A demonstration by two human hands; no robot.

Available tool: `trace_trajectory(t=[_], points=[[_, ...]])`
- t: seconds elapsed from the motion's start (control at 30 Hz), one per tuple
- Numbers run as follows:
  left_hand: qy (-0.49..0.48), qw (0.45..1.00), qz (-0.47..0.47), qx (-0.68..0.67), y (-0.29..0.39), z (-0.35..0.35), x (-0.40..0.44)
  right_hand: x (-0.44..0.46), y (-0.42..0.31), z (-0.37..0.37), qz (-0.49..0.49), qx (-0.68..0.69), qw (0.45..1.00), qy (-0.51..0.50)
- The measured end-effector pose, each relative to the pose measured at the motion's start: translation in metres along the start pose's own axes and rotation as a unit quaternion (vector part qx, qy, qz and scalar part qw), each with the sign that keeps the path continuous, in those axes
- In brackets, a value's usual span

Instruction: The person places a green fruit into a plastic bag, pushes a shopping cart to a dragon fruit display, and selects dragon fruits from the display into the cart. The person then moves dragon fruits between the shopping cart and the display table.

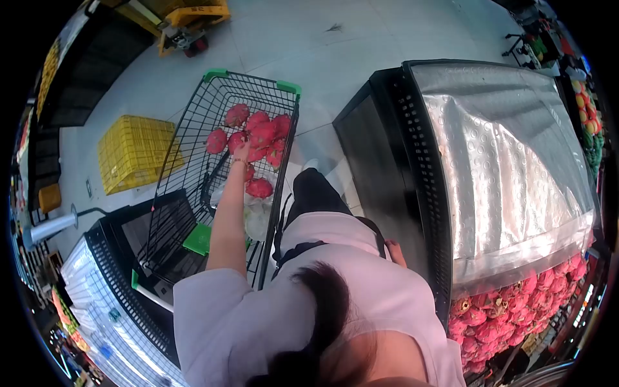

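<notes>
My left arm stretches down into a shopping cart of black wire with green corners. My left hand is closed on a dragon fruit in the pile. Several more pink-red dragon fruits lie around it on the cart's floor. One dragon fruit rests closer to me, next to clear plastic bags whose contents I cannot make out. Only a small part of my right hand shows, low beside my hip near the black display stand; its fingers are mostly hidden.
On my right stands a black display stand topped with a silvery padded sheet; dragon fruits are heaped at its near end. A yellow crate sits left of the cart. A yellow pallet jack is farther off on the tiled floor.
</notes>
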State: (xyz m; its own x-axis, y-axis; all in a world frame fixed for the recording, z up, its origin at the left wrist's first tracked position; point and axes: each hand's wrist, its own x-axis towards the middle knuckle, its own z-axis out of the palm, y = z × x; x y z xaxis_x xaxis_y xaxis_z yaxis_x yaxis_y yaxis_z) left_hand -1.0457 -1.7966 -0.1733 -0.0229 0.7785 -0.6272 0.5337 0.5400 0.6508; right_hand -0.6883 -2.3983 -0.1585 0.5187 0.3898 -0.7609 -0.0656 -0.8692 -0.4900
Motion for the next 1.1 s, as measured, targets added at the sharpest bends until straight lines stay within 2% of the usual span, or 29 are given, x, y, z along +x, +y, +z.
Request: trace_trajectory(t=[0.03,0.07,0.1,0.17,0.23,0.27,0.3,0.33,0.37,0.43,0.53,0.6,0.63,0.7,0.73,0.77,0.8,0.9,0.97,1.0,1.03,1.07,1.1], points=[[-0.008,0.999,-0.047,0.001,0.004,0.006,0.028,-0.008,-0.012,0.005,-0.007,-0.009,1.000,0.010],[-0.008,0.990,-0.130,-0.056,-0.002,0.017,0.045,-0.014,-0.023,0.010,-0.015,-0.016,1.000,0.020],[-0.005,0.971,-0.213,-0.110,0.022,0.025,0.038,-0.023,-0.038,0.016,-0.023,-0.022,0.999,0.030],[0.044,0.952,-0.294,-0.073,0.037,0.043,0.047,-0.050,-0.082,0.017,0.021,-0.065,0.997,0.043],[0.127,0.945,-0.285,0.097,0.028,0.066,0.064,-0.065,-0.083,0.025,0.047,-0.017,0.997,0.063],[0.144,0.937,-0.113,0.296,0.057,0.076,0.019,-0.078,-0.083,0.024,0.052,-0.001,0.997,0.064],[0.084,0.921,-0.053,0.377,0.067,0.076,0.003,-0.088,-0.084,0.024,0.054,0.014,0.996,0.064],[0.024,0.892,0.009,0.451,0.071,0.075,-0.006,-0.094,-0.084,0.025,0.097,-0.001,0.993,0.063],[-0.037,0.852,0.072,0.518,0.078,0.072,-0.011,-0.082,-0.018,0.039,0.077,0.193,0.976,0.064],[-0.056,0.819,0.087,0.564,0.083,0.064,-0.011,-0.073,0.059,0.064,0.040,0.102,0.989,0.104],[-0.080,0.793,0.098,0.595,0.078,0.059,0.018,-0.083,0.043,0.065,0.086,0.107,0.985,0.107],[-0.095,0.803,0.075,0.583,0.085,0.063,0.015,-0.087,0.023,0.063,0.102,0.162,0.976,0.102],[-0.100,0.808,0.064,0.577,0.089,0.063,0.015,-0.090,0.009,0.059,0.119,0.143,0.977,0.104],[-0.096,0.812,0.074,0.571,0.082,0.063,0.022,-0.092,-0.014,0.051,0.092,0.163,0.976,0.111],[-0.100,0.812,0.071,0.570,0.083,0.062,0.024,-0.102,-0.077,0.039,0.098,0.067,0.987,0.107],[-0.105,0.813,0.069,0.569,0.084,0.062,0.025,-0.099,-0.073,0.041,0.086,0.074,0.987,0.111],[-0.100,0.823,0.081,0.554,0.085,0.060,0.024,-0.098,-0.083,0.041,0.086,0.078,0.987,0.113],[-0.050,0.887,0.029,0.458,0.087,0.054,0.019,-0.091,-0.096,0.040,0.086,0.071,0.986,0.123],[-0.068,0.966,0.087,0.235,0.056,0.036,0.046,-0.083,-0.105,0.039,0.078,0.042,0.987,0.134],[-0.088,0.982,0.115,0.117,0.046,0.034,0.051,-0.079,-0.121,0.036,0.074,0.016,0.987,0.141],[-0.098,0.991,0.078,0.052,0.072,0.026,0.027,-0.077,-0.144,0.029,0.073,-0.008,0.985,0.154],[-0.055,0.973,0.225,0.011,0.049,0.023,0.049,-0.074,-0.168,0.023,0.060,-0.001,0.986,0.156],[-0.060,0.982,0.177,-0.026,0.095,0.018,0.005,-0.073,-0.206,0.014,0.048,0.004,0.986,0.161]])
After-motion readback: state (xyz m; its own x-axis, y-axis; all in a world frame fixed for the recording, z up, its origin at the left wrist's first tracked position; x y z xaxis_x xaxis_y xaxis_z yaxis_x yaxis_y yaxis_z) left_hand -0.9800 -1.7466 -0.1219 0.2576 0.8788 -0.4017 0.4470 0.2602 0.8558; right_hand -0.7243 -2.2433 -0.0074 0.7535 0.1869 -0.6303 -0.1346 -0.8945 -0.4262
